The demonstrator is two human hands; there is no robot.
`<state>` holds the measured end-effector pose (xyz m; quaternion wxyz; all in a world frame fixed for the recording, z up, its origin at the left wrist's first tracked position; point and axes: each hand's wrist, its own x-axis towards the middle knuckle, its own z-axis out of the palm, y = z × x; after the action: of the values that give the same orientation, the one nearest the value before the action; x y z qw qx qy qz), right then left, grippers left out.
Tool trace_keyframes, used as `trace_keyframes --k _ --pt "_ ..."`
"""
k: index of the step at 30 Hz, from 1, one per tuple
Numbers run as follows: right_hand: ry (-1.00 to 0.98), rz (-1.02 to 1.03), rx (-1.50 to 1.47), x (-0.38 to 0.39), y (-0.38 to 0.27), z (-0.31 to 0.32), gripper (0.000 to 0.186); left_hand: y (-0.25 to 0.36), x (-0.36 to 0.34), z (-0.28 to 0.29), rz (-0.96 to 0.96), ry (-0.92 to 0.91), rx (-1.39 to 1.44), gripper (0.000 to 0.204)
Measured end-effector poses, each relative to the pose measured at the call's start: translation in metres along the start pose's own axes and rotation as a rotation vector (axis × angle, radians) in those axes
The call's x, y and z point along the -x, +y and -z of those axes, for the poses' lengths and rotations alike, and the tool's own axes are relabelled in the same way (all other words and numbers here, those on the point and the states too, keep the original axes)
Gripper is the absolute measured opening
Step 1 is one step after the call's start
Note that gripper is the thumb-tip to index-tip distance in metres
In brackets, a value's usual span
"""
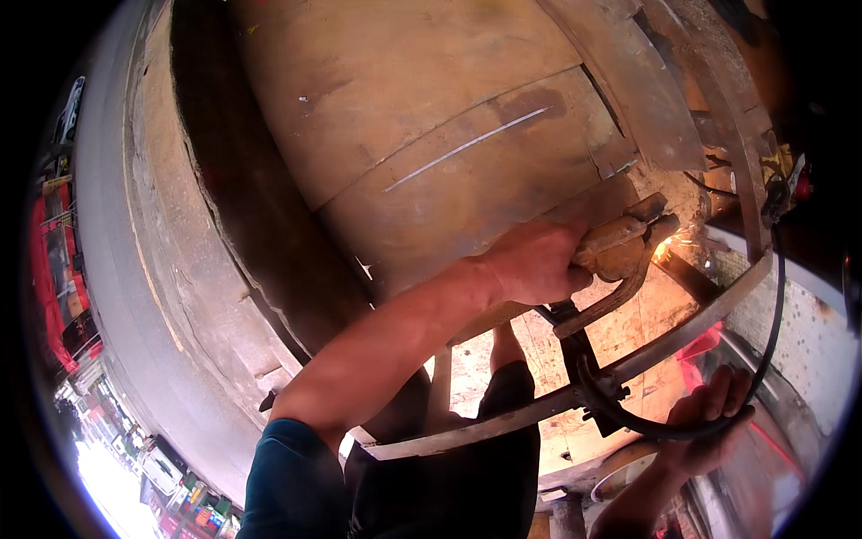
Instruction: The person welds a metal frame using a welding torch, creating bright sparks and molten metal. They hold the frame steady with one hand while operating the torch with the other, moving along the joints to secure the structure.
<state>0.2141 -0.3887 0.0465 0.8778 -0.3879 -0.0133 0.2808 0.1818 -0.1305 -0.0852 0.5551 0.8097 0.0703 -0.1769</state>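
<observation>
My left hand (pixel 543 260), its bare arm coming from a teal sleeve, is closed on a worn brown metal piece (pixel 620 247) with a curved bar; its exact kind I cannot make out. Bright orange sparks (pixel 666 246) fly just beyond the far end of this piece. At the lower right my right hand (pixel 714 400) has its fingers curled round a thick black cable (pixel 774 332). The cable loops left to a black metal bracket (pixel 575 355) below my left hand and runs up the right side.
Large rusty steel sheets (pixel 422 108) fill the upper middle; a thin pale rod (pixel 467 148) lies on them. A curved metal bar (pixel 503 422) crosses in front of my legs. A grey road (pixel 135 296) runs along the left, with red structures (pixel 58 278) beyond.
</observation>
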Motion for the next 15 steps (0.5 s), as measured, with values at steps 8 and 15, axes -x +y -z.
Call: trace_keyframes --k 8,15 --pt "-0.058 -0.036 0.070 -0.005 0.010 -0.004 0.027 -0.006 0.007 0.000 0.051 0.053 0.305 0.040" --pt "-0.064 -0.027 -0.045 0.000 0.008 -0.002 0.029 -0.002 0.003 0.013 0.109 0.028 0.294 0.043"
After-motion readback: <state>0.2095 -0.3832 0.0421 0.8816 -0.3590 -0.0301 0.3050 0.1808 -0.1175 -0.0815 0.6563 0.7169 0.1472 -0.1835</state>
